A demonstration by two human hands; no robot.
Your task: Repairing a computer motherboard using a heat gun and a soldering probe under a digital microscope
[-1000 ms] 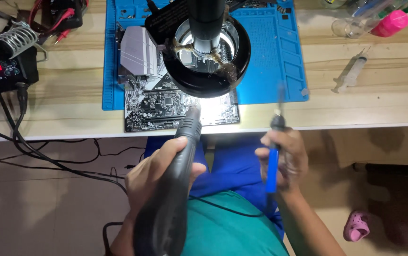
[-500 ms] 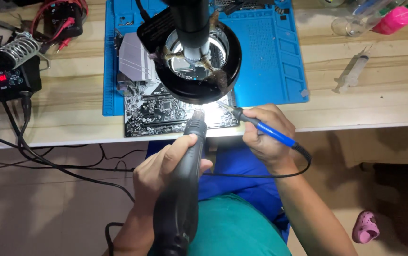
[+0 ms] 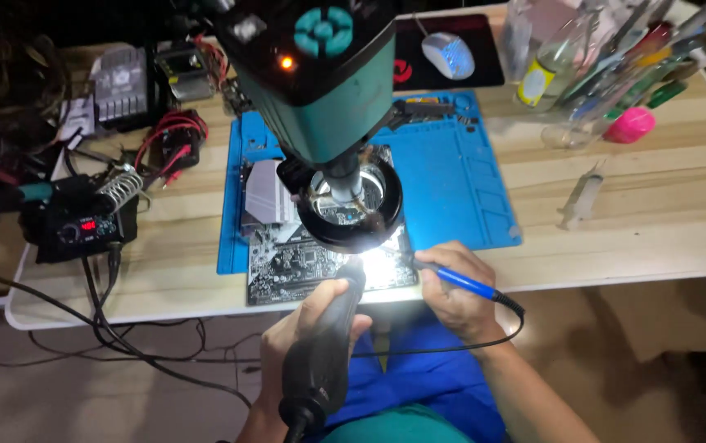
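Left hand (image 3: 308,328) gripped a black ribbed hot-air handle (image 3: 324,344), right hand (image 3: 451,291) gripped a blue soldering iron (image 3: 460,280) over the dark circuit board (image 3: 287,271) at the wooden tabletop's (image 3: 656,221) front edge.

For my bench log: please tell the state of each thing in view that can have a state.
left hand: gripping the black hot-air handle, nozzle toward the circuit board
right hand: holding the blue soldering iron, tip at the board
microscope ring light: lit
soldering station: display glowing red
syringe: lying flat on the table
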